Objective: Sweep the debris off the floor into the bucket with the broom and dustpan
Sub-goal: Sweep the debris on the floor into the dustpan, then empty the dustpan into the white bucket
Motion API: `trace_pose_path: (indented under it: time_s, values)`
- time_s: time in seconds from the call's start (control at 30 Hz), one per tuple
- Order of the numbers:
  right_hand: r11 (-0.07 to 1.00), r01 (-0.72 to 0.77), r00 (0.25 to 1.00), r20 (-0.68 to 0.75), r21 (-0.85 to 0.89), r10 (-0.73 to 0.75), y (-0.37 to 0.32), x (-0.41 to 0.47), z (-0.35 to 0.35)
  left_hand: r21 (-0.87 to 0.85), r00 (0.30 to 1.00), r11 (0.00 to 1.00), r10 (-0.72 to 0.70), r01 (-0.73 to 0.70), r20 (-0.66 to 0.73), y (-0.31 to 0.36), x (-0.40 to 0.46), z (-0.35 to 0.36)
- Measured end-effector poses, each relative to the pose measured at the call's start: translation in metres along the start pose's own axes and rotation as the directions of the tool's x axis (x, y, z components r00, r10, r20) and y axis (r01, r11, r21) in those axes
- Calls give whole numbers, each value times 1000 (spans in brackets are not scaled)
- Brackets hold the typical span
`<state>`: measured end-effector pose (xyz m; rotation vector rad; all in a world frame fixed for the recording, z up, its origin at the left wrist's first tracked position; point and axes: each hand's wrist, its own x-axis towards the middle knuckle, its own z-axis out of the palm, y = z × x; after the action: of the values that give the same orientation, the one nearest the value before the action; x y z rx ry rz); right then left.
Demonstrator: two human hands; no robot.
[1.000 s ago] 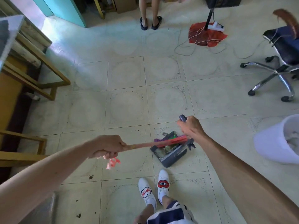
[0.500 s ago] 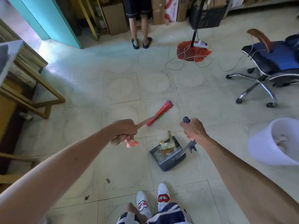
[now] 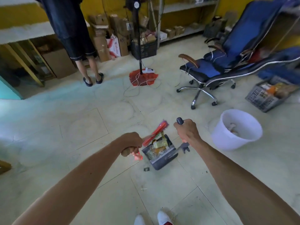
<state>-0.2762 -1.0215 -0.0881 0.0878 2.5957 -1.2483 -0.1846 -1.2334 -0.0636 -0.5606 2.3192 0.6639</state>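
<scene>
Two hands in play here, and both are busy. Our left hand (image 3: 131, 144) is wrapped tight around the handle of one small red broom (image 3: 156, 132), and our right hand (image 3: 186, 131) is curled around the dark upright handle of one dustpan (image 3: 159, 153).

One white bucket (image 3: 236, 129) sits on the floor (image 3: 81, 127) off to the right of the dustpan, near but not touching, with a few pale scraps inside; we can't tell what they are.

The broom's long axis runs diagonally, from our left fist up and to the right, with the bristle head at the far end reaching over the back of the dustpan. The dustpan's tray is tilted, its comb-toothed edge toward us, and it holds a little pile of debris (image 3: 159, 144), wrappers by the look of it. One small dark scrap (image 3: 146, 169) lies on the floor just in front of the dustpan.

Pale square tiles underfoot, speckled with dirt. We see two white shoe tips at the bottom edge. Further back there's one blue office chair (image 3: 215, 70), one grey crate (image 3: 266, 96), one fan stand (image 3: 139, 46) on a red base, stacked boxes (image 3: 105, 34), shelves, and one person (image 3: 78, 38) standing in sandals.
</scene>
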Motion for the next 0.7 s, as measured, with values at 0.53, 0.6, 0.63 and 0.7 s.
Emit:
trace_pose_path:
  time_s: [0.53,0.6,0.63,0.7]
  values:
    - [991,-50,851,-514,122,106,36,-8,-144,111,955,950,282,-291,97,117,30,-50]
    - [991,-40,825,-555,127,104,39,0,-163,139,946,936,313,-323,89,149,36,-56]
    - [990,-37,811,-574,138,110,39,3,-172,149,937,926,338,-348,90,165,38,-58]
    - [987,-27,785,-608,161,120,37,12,-189,144,922,911,377,-386,87,195,43,-66]
